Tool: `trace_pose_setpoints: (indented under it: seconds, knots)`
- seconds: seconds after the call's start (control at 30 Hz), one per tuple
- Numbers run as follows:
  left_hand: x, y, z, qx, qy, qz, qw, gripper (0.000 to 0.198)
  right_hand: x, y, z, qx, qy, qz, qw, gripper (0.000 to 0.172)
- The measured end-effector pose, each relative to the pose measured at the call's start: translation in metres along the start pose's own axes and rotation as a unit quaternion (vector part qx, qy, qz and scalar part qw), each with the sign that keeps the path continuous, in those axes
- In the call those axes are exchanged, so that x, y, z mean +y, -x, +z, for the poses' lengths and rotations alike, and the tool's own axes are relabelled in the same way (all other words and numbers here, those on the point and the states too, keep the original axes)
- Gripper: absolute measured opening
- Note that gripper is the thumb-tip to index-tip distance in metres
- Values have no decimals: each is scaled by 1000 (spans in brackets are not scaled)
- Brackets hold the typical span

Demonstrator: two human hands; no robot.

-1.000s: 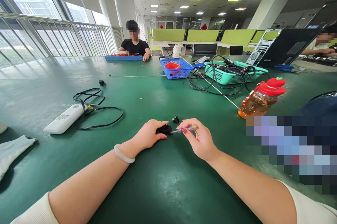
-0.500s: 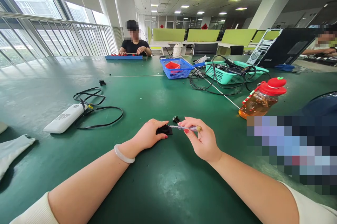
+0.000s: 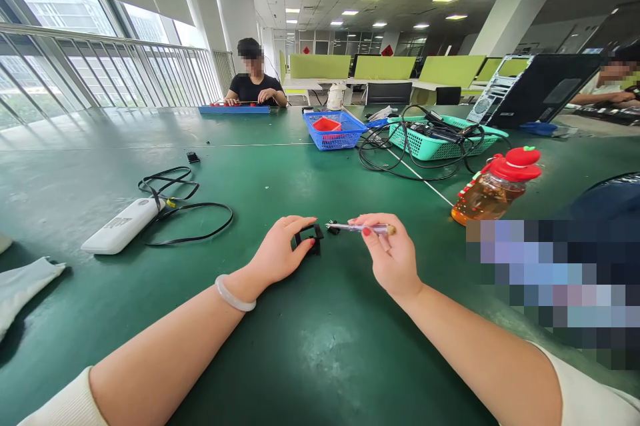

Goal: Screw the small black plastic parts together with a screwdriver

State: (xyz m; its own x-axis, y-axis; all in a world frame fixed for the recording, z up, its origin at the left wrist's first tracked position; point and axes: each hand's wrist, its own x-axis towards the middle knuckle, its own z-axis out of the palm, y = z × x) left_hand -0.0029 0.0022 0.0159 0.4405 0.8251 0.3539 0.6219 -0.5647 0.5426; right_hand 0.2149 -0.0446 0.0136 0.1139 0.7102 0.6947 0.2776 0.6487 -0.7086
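My left hand pinches a small black rectangular frame part and holds it tilted up on the green table. My right hand grips a small screwdriver with a clear handle, level, its tip pointing left toward the frame but apart from it. A second small black part lies on the table just behind the screwdriver's tip. A pale bangle sits on my left wrist.
A white power bank with a black cable lies at the left. Blue basket, teal basket with cables, and a red-capped bottle stand beyond. A person sits at the far end; another at the right.
My left hand has tipped the black frame up from lying flat. My right hand drew the screwdriver out of it, up and slightly right.
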Motion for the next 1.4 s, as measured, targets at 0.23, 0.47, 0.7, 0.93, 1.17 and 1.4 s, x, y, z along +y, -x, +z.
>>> trace_pose_setpoints:
  seconds: [0.23, 0.47, 0.7, 0.93, 1.17, 1.4]
  knots:
    - [-8, -1, 3, 1, -122, -71, 990, 39, 23, -6, -3, 41, 97, 78, 991, 13]
    - [-2, 1, 2, -31, -111, -59, 992, 33, 26, -3, 1, 14, 59, 89, 994, 17]
    - [0, 5, 7, -83, -49, 16, 995, 27, 14, -2, 2, -27, -35, 113, 993, 22]
    - [2, 7, 6, -87, -65, 7, 994, 44, 14, -3, 2, 13, -14, 114, 993, 22]
    - [3, 6, 5, -142, -71, 48, 986, 50, 19, -3, 1, 31, 51, 93, 994, 15]
    - [7, 7, 9, -122, -73, 53, 988, 21, 22, -4, 3, 19, 117, 45, 992, 10]
